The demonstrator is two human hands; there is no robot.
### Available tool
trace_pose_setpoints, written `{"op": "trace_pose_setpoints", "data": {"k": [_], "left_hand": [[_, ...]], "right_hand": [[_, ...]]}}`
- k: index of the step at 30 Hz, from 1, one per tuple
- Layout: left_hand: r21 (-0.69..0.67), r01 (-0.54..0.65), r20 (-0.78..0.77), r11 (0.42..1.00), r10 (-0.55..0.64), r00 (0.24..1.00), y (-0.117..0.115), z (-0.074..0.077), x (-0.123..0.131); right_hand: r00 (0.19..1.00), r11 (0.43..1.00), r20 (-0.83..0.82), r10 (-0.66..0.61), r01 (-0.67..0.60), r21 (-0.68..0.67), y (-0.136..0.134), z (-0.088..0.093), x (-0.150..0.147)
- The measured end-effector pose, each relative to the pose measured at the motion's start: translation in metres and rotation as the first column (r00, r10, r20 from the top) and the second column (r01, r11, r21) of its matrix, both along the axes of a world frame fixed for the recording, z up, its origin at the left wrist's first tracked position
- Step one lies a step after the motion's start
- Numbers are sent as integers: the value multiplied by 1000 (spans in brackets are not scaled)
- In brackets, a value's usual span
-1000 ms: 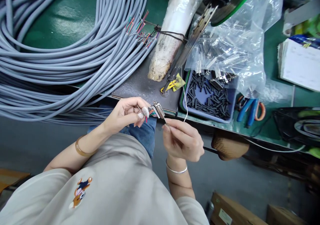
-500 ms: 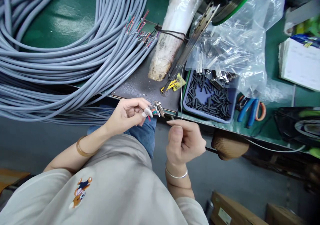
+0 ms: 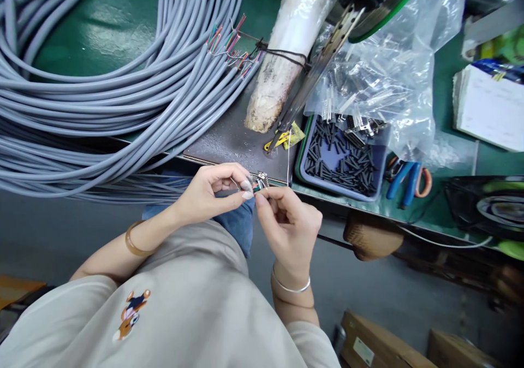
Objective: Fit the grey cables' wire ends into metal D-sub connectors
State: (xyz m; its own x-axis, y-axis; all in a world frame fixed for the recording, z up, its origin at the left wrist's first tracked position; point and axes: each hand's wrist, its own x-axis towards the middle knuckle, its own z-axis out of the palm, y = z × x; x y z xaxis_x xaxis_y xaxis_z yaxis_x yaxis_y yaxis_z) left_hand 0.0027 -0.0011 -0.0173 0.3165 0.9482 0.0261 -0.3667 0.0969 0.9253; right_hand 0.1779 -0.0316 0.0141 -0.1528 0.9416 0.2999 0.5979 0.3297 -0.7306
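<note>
Between thumb and forefinger, my left hand point(image 3: 219, 190) pinches the wired end of a metal multi-pin connector point(image 3: 262, 179), just off the bench edge. Short red and green wires point(image 3: 256, 187) run into its pins. My right hand point(image 3: 289, 220) is closed in a pinch, its fingertips against these wires beside my left thumb. What lies between them is too small to make out. A thin pale strand point(image 3: 289, 158) drops from above to just behind my right hand. A soldering iron point(image 3: 301, 95) is tied to a wrapped white post point(image 3: 278, 67), tip down over the dark plate point(image 3: 221, 144).
Coiled grey cables point(image 3: 135, 106) with stripped coloured ends cover the left. To the right stand a blue tray point(image 3: 370, 196) of short black tubes, a plastic bag point(image 3: 380, 78) of connectors, blue-handled cutters point(image 3: 405, 179) and a paper pad point(image 3: 489, 106). A green-rimmed spool point(image 3: 393, 13) is at the back.
My right hand has moved left and slightly up, from apart to touching the wires at the connector. The pale strand has shifted left. My left hand stays nearly in place.
</note>
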Motion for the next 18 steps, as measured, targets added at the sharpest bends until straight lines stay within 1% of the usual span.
{"op": "trace_pose_setpoints", "data": {"k": [2, 3, 4, 5, 7, 8, 9, 10, 12, 15, 18], "left_hand": [[-95, 42, 44, 995, -38, 998, 1, 3, 0], [-143, 61, 81, 988, -50, 995, 2, 3, -1], [-185, 81, 127, 979, -58, 990, 3, 3, -3], [-215, 108, 182, 971, -69, 981, 4, 2, -6], [-236, 187, 298, 954, -112, 948, 7, -3, -12], [-230, 231, 351, 946, -141, 926, 8, -7, -16], [-223, 267, 389, 937, -166, 906, 8, -11, -19], [-219, 290, 417, 932, -179, 891, 9, -15, -22], [-225, 295, 444, 929, -171, 879, 9, -22, -26], [-205, 309, 455, 929, -190, 870, 8, -27, -28], [-164, 349, 467, 923, -239, 851, 8, -28, -27]], "right_hand": [[993, 999, -108, -45, 41, -35, 2, 2, 6], [977, 995, -188, -95, 97, -4, 4, 3, 9], [946, 985, -291, -139, 163, 58, 5, 5, 11], [904, 966, -401, -150, 221, 136, 6, 6, 13], [823, 928, -556, -116, 290, 235, 7, 8, 13], [812, 925, -575, -103, 291, 245, 7, 9, 13], [821, 928, -557, -125, 295, 228, 5, 9, 11], [850, 931, -506, -147, 292, 220, 4, 8, 10], [913, 923, -371, -171, 280, 264, 0, 5, 6], [969, 901, -222, -105, 187, 390, -5, -4, 2], [985, 909, -169, -12, 81, 409, -9, -10, 4]]}}
